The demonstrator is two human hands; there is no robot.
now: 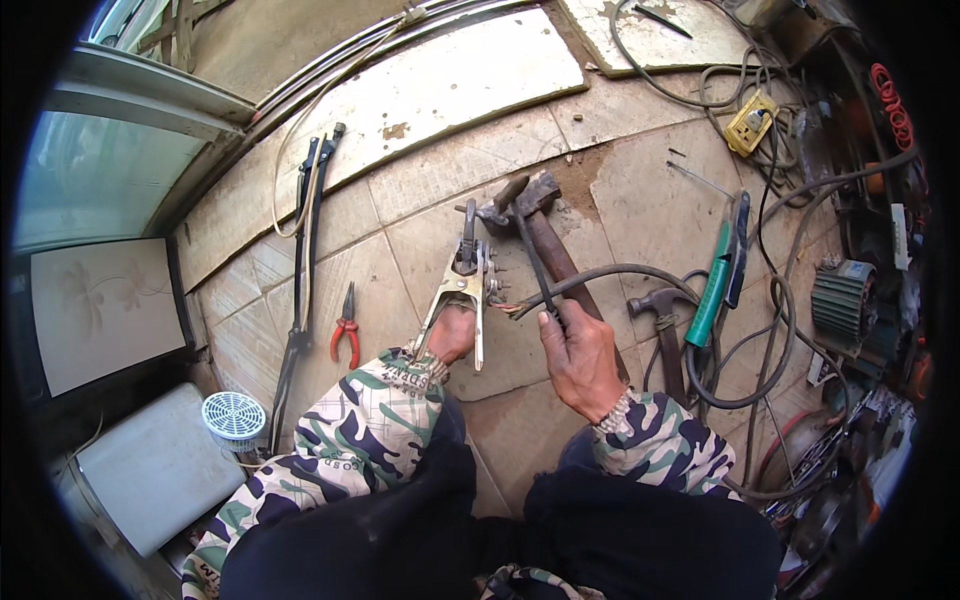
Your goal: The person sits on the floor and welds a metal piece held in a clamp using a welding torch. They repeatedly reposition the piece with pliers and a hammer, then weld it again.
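My left hand (455, 332) is closed around a pale metal clamp (452, 285) with two handles and bolts on its right side; the clamp hides most of its fingers. The clamp's jaw end points away from me, beside a metal hammer-like head (500, 205). My right hand (582, 360) grips a thin dark rod (535, 258), whose far end reaches that head. A thick dark cable (610, 270) ends in bare copper strands close to the clamp's bolts. Under the rod and my right hand lies a large wooden-handled hammer (552, 245) on the tiled floor.
Red-handled pliers (345, 335) and a long black jointed bar (303, 240) lie at left. Right of me are a claw hammer (668, 335), a green-handled tool (710, 290), looped cables, a yellow outlet box (750, 124) and a finned motor (842, 300). A blue-lidded basket (233, 415) stands at left.
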